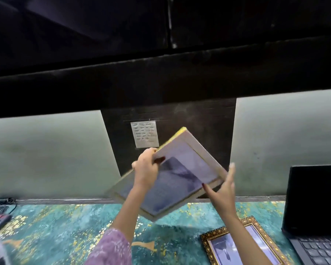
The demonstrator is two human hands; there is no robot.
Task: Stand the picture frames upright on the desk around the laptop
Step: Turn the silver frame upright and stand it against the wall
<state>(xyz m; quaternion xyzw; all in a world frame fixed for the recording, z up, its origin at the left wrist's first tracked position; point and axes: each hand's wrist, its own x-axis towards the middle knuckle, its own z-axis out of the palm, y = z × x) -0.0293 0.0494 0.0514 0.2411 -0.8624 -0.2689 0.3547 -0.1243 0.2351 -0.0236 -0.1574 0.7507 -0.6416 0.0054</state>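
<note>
Both arms raised forward, forearms angled up toward the far wall. Left hand (146,169) closed in a grip, thumb in front, fingers wrapped behind, lilac patterned sleeve at the forearm. Right hand (223,190) open, fingers extended upward, thumb spread left, forearm bare.

A lilac patterned sleeve (111,249) covers the left forearm; dark red polish on the fingernails (159,160).

Single head view, close, facing forward-down over desk (65,226) toward wall.
</note>
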